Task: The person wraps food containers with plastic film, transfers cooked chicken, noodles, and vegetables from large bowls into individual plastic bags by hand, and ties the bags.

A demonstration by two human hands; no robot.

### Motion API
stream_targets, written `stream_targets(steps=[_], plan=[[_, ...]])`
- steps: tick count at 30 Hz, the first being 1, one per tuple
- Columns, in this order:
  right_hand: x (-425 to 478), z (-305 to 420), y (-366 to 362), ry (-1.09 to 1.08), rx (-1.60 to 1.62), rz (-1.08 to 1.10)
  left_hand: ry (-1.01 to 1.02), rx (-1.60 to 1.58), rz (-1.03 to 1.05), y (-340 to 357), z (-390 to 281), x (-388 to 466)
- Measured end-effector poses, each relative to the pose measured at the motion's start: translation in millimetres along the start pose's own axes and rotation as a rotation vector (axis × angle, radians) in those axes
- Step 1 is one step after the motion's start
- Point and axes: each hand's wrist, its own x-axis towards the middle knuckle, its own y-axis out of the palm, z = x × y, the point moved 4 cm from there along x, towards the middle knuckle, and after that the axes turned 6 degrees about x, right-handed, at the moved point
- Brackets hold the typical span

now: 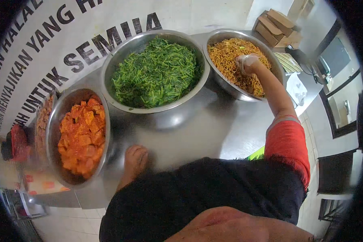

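My right hand (248, 63), in a clear plastic glove, reaches into fried noodles (227, 54) in a large steel bowl (213, 33); the fingertips are hidden, so I cannot tell whether they grip any. Bare and loosely curled, my left hand (136, 157) rests on the steel table (181, 136) near its front edge. Chopped cooked greens (157, 75) fill a second steel bowl (154, 110) between the noodles and the left side. A third steel bowl (108, 130) at the left holds chunks of food in orange-red sauce (83, 136).
Brown cardboard boxes (269, 30) stand at the back right, with a patterned box (287, 62) and a white plastic bag (296, 89) nearer. A clear container of brown food (44, 124) sits left of the orange dish. The wall (205, 15) behind bears large lettering.
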Motion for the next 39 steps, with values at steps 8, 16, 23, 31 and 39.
stream_targets(steps=[8,16,23,31,39], plan=[[-20.1,-2.1,14.0,-0.034,0.050,-0.031,0.023,0.003,0.041,14.0,9.0,-9.3],[-38.1,13.0,14.9,0.012,-0.100,-0.357,-0.021,0.034,0.117,9.4,11.4,-12.6],[-17.1,-2.2,21.9,0.128,-0.131,-0.375,-0.051,-0.001,0.095,-1.5,6.6,-13.9],[-19.9,-17.3,0.3,0.489,0.109,-0.326,-0.046,0.043,0.049,-9.0,6.6,-22.5],[-14.3,-110.8,58.3,0.610,0.507,-0.189,-0.042,-0.055,0.052,-9.8,8.4,-21.4]])
